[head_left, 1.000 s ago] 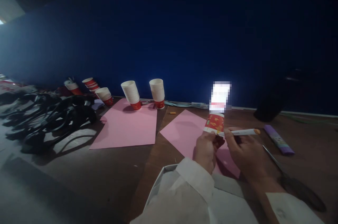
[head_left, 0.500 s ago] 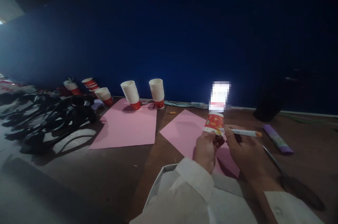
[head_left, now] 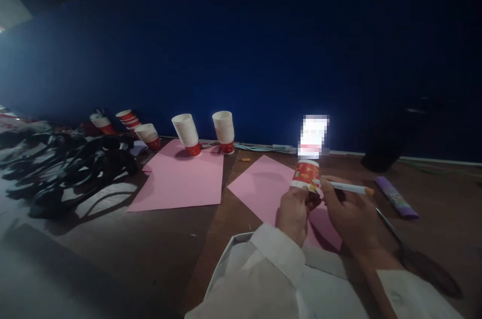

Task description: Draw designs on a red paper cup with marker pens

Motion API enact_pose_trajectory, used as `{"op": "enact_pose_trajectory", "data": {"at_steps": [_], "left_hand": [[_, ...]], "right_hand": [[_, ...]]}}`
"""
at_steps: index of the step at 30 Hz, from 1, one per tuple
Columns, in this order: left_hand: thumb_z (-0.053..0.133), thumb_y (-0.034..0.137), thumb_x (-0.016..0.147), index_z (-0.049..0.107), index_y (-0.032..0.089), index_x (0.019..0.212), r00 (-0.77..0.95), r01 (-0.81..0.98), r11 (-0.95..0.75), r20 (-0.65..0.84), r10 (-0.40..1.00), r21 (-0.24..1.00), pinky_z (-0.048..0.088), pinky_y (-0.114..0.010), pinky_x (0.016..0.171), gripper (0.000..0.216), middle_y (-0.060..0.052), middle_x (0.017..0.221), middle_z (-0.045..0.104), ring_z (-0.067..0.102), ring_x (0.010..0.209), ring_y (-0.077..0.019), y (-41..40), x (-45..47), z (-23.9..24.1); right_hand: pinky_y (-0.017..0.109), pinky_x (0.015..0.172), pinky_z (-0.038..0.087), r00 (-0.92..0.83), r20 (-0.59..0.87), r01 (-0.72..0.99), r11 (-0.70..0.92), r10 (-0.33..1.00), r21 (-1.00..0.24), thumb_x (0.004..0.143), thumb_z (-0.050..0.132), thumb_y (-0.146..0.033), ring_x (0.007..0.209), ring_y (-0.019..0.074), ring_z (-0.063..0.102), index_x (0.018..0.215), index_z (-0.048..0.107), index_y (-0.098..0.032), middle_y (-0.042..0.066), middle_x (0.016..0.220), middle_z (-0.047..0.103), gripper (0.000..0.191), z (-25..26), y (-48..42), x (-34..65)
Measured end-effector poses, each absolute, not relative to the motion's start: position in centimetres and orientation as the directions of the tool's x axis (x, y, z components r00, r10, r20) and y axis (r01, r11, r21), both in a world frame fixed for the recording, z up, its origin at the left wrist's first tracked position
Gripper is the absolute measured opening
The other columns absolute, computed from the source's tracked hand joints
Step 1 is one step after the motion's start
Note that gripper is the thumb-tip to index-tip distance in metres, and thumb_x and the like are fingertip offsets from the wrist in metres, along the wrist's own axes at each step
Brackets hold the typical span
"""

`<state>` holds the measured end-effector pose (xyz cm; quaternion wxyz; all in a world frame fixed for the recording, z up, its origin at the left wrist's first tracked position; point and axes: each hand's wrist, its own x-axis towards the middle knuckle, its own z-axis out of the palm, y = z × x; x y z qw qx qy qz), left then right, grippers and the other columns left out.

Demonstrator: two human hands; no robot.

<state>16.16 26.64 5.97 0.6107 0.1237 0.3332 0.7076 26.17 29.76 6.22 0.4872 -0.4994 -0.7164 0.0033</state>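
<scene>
My left hand (head_left: 294,212) is closed around the lower end of a red and white paper cup (head_left: 306,175), held up above the table. My right hand (head_left: 348,213) grips a white marker with an orange cap (head_left: 350,188). The marker's tip end rests against the cup's side, and its capped end points right. Both hands hover over a pink paper sheet (head_left: 263,186) on the brown table (head_left: 226,228).
A second pink sheet (head_left: 181,176) lies to the left. Several stacks of paper cups (head_left: 187,133) stand by the blue wall. A purple tube (head_left: 396,197) and dark scissors (head_left: 417,254) lie to the right. Black bags (head_left: 71,168) are piled at the left.
The marker's capped end has tilted slightly, and the right hand has shifted a little against the cup. The cup and left hand stay almost still.
</scene>
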Motion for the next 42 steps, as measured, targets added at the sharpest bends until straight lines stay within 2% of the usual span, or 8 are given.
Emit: {"op": "enact_pose_trajectory", "data": {"at_steps": [6,10,15,21,30,35,38,42], "left_hand": [[0.068,0.023,0.07,0.067,0.011,0.083,-0.2,-0.792,-0.016,-0.235,0.951,0.61,0.051,-0.032,0.081,0.017,-0.006,0.078,0.065,0.06,0.071,-0.0142,26.6,16.14,6.11],[0.067,0.023,0.069,0.067,0.011,0.083,-0.189,-0.785,-0.013,-0.22,0.957,0.619,0.051,-0.035,0.085,0.019,-0.006,0.077,0.064,0.061,0.073,-0.0161,26.67,16.17,6.1],[0.068,0.024,0.066,0.065,0.012,0.079,-0.188,-0.787,-0.016,-0.216,0.958,0.616,0.051,-0.038,0.089,0.018,-0.006,0.075,0.062,0.063,0.08,-0.0197,26.88,16.22,5.82],[0.069,0.025,0.068,0.066,0.011,0.079,-0.201,-0.789,-0.041,-0.194,0.96,0.613,0.049,-0.038,0.086,0.017,-0.006,0.076,0.062,0.059,0.072,-0.0165,26.99,16.25,5.34],[0.068,0.022,0.07,0.068,0.01,0.083,-0.204,-0.798,-0.056,-0.181,0.962,0.6,0.051,-0.036,0.086,0.017,-0.007,0.078,0.065,0.06,0.072,-0.0157,26.83,16.27,5.86],[0.068,0.022,0.069,0.067,0.011,0.079,-0.203,-0.8,-0.033,-0.218,0.955,0.599,0.051,-0.035,0.086,0.014,-0.006,0.076,0.063,0.058,0.068,-0.0141,26.9,16.21,5.84],[0.068,0.022,0.069,0.067,0.011,0.083,-0.199,-0.798,-0.026,-0.223,0.954,0.602,0.052,-0.035,0.085,0.018,-0.007,0.08,0.065,0.061,0.071,-0.0155,26.83,16.21,5.88],[0.072,0.025,0.068,0.066,0.012,0.078,-0.209,-0.781,-0.03,-0.216,0.954,0.624,0.052,-0.035,0.084,0.017,-0.006,0.078,0.065,0.06,0.071,-0.0149,26.68,16.3,5.97]], "right_hand": [[0.037,0.082,0.051,0.0,0.675,0.714,0.473,0.737,-0.516,0.095,0.044,-0.057,0.09,0.0269,0.072,0.082,0.073,-0.022,0.01,0.083,0.075,0.047,5.97,29.87,26.08],[0.037,0.077,0.05,-0.029,0.693,0.733,0.487,0.72,-0.476,0.095,0.042,-0.058,0.087,0.0278,0.071,0.09,0.074,-0.021,0.01,0.087,0.077,0.049,5.82,29.85,26.07],[0.036,0.076,0.05,-0.014,0.679,0.735,0.468,0.734,-0.491,0.094,0.043,-0.058,0.082,0.0259,0.071,0.086,0.074,-0.021,0.009,0.08,0.075,0.049,6.06,29.62,26.01],[0.034,0.072,0.05,0.001,0.675,0.731,0.46,0.738,-0.504,0.092,0.045,-0.057,0.08,0.0251,0.071,0.087,0.075,-0.022,0.009,0.083,0.076,0.047,6.14,29.59,25.96],[0.033,0.069,0.051,-0.005,0.67,0.738,0.455,0.743,-0.499,0.092,0.044,-0.059,0.077,0.0247,0.07,0.084,0.075,-0.022,0.009,0.08,0.075,0.05,6.12,29.43,25.93],[0.035,0.074,0.05,-0.007,0.696,0.742,0.47,0.718,-0.478,0.094,0.043,-0.058,0.083,0.0262,0.071,0.088,0.075,-0.021,0.01,0.086,0.076,0.05,6.09,29.6,25.93],[0.036,0.077,0.05,-0.006,0.688,0.73,0.473,0.725,-0.492,0.094,0.044,-0.057,0.084,0.0263,0.071,0.088,0.074,-0.021,0.009,0.084,0.076,0.047,6.23,29.68,26.01],[0.035,0.081,0.05,0.007,0.676,0.707,0.475,0.737,-0.524,0.094,0.045,-0.057,0.085,0.0254,0.071,0.086,0.074,-0.021,0.008,0.081,0.075,0.047,6.49,29.63,26.05]]}}
